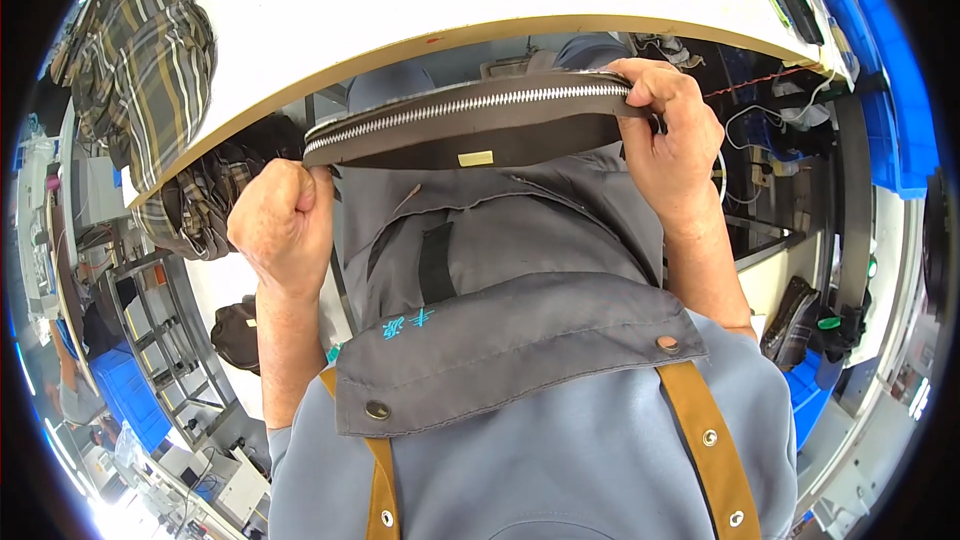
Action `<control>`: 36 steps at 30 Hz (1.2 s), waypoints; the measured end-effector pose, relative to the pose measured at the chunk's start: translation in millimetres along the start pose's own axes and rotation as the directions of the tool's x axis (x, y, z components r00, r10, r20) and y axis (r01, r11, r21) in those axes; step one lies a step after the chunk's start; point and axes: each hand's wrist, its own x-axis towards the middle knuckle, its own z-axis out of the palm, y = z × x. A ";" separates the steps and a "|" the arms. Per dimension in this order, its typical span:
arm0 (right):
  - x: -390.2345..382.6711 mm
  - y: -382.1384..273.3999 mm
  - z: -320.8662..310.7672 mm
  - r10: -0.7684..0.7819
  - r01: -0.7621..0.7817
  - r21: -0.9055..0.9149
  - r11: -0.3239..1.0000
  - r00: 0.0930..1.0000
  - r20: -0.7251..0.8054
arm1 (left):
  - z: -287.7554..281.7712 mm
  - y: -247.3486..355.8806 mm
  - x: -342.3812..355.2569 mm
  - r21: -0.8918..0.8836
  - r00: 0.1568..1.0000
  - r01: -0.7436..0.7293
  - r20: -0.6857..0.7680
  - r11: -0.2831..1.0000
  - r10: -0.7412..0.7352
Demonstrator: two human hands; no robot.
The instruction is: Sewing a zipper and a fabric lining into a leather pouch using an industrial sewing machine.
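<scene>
Stretched between my two hands is a dark brown fabric strip with a silver metal zipper (480,100) along its upper edge and a small pale label on its inner side. My left hand (283,220) is closed around its left end, fingers curled. At the other end, my right hand (672,130) pinches the strip between thumb and fingers. The piece bows in a shallow arc in front of my grey apron (520,350), near the table's front edge. Its far side is mostly hidden.
A white table (480,0) with a wooden edge lies ahead. Plaid fabric pieces (150,60) drape over its left end, with more below. Blue bins (880,90) stand at the right, another blue bin (130,395) at the left. Cables hang under the table at right.
</scene>
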 end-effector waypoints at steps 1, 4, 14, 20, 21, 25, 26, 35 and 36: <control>0.1 0.0 -1.2 0.018 -0.018 0.043 0.999 1.000 0.011 | 0.2 -0.3 -0.1 0.030 1.000 0.002 0.002 1.000 -0.002; -1.4 -1.4 -1.6 0.012 -0.013 0.049 0.999 1.000 0.025 | -3.3 1.5 4.8 0.014 0.999 -0.040 0.013 0.999 0.040; -0.5 -7.5 2.9 -0.032 0.018 0.167 0.986 0.996 0.078 | 16.1 21.0 30.9 -0.384 0.945 0.052 0.317 0.922 0.079; -1.8 -4.6 -2.6 -0.006 -0.003 0.159 0.987 0.998 0.056 | 28.4 32.6 29.2 -0.431 0.940 0.175 0.341 0.885 -0.019; -1.8 -3.6 -2.7 0.037 -0.043 0.175 0.984 0.998 0.041 | 25.5 33.1 29.4 -0.464 0.916 0.280 0.391 0.841 -0.089; 0.5 0.1 -3.7 0.081 -0.088 0.158 0.983 0.995 0.051 | 12.7 28.6 33.8 -0.498 0.820 0.480 0.547 0.723 -0.167; 1.7 1.2 -4.0 0.016 -0.023 0.092 0.995 0.997 0.069 | 10.3 26.8 35.1 -0.497 0.783 0.523 0.600 0.692 -0.161; 6.6 -0.3 -5.0 0.123 -0.113 0.364 0.924 0.992 -0.005 | 5.5 26.6 44.7 -0.530 0.838 0.473 0.517 0.704 -0.174; 9.5 -2.4 -4.7 0.106 -0.081 0.337 0.938 0.993 -0.055 | -0.8 30.0 47.4 -0.440 0.919 0.304 0.369 0.845 -0.139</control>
